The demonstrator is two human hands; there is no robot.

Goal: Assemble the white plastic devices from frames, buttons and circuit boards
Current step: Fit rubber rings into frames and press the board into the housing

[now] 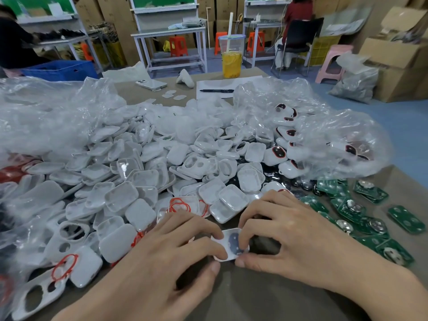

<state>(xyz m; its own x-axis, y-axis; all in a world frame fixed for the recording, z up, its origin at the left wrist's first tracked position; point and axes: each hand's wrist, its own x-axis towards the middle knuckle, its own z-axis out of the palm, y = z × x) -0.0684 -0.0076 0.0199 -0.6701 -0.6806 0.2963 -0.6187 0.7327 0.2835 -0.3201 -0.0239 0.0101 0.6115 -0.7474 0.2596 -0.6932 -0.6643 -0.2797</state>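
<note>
Both hands, left (171, 246) and right (284, 235), pinch one white frame (228, 245) on bare tabletop (254, 295) between heaped white shells (129, 181) and green circuit boards (361, 218).

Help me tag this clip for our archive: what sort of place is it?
Probably an electronics assembly workshop: heaps of white plastic shells and green circuit boards lie on the table, the left hand and right hand pinch a white frame, and cardboard cartons stand behind.

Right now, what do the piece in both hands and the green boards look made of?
The white frame: likely moulded plastic, glossy, by its sheen. The green circuit boards: probably rigid laminate, matte green coating, with shiny silvery metal discs on them.
</note>
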